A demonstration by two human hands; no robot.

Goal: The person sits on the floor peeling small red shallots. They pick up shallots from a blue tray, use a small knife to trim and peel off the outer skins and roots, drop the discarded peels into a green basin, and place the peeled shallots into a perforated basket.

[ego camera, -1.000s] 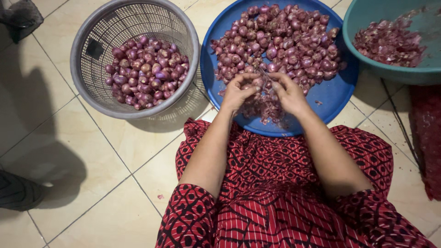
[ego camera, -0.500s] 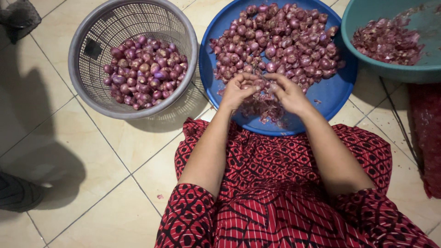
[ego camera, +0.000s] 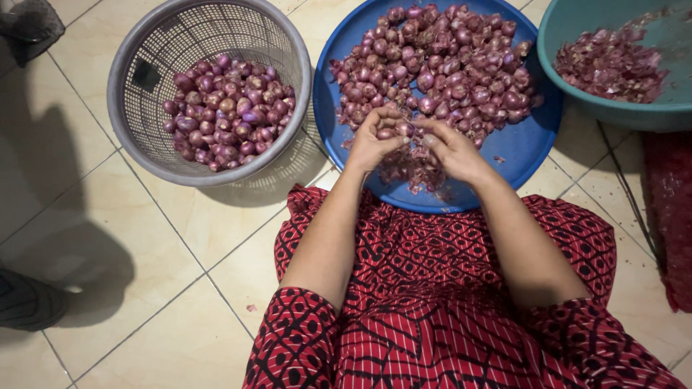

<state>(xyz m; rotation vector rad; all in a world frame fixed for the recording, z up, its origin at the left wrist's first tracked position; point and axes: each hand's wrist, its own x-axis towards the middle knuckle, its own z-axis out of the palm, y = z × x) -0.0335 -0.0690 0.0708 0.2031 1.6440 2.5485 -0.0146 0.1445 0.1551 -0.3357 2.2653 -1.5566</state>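
— We sit on a pale tiled floor [ego camera: 144,238], red patterned cloth [ego camera: 447,288] over our lap.

— And our hands?

— They meet over the near edge of the blue tray [ego camera: 530,148]. Our left hand [ego camera: 371,140] curls shut around one shallot [ego camera: 386,133]; our right hand [ego camera: 454,150] pinches at it with the fingertips.

— The rest of the shallots?

— The pile [ego camera: 440,61] fills the tray's far half. The grey basket [ego camera: 130,65] to the left holds more, and the teal bowl [ego camera: 577,94] at the right holds skins [ego camera: 613,65].
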